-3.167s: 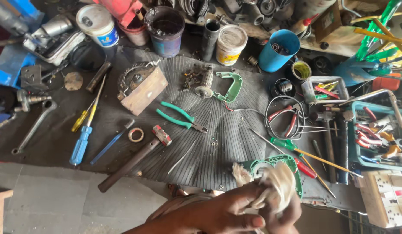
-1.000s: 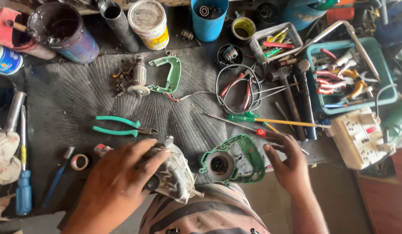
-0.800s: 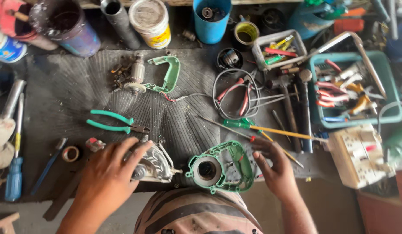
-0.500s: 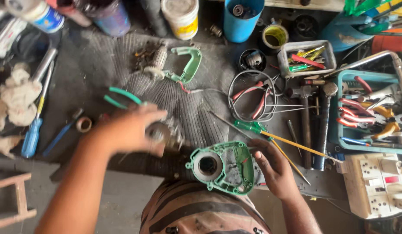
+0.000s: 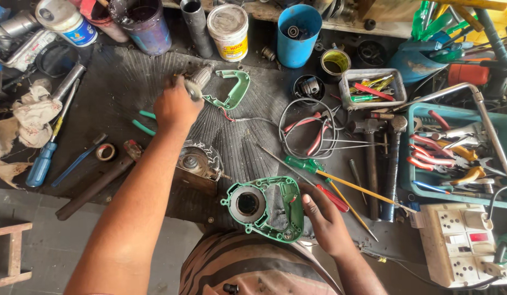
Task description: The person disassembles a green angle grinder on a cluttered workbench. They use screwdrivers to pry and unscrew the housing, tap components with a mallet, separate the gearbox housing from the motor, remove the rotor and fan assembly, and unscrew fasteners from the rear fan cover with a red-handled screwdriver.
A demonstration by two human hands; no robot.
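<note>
Two hands were busy on the dark counter (image 5: 100,93): the left hand (image 5: 176,106) was clenched on a small motor armature (image 5: 196,84) at the far side, just beside a green handle shell (image 5: 234,90). The right hand (image 5: 324,218) had its fingers (image 5: 308,192) grasping the edge of a green tool housing (image 5: 264,208) at the near edge, with a grey motor part (image 5: 198,163) lying near it and screwdrivers (image 5: 330,180) beside the right hand.
</note>
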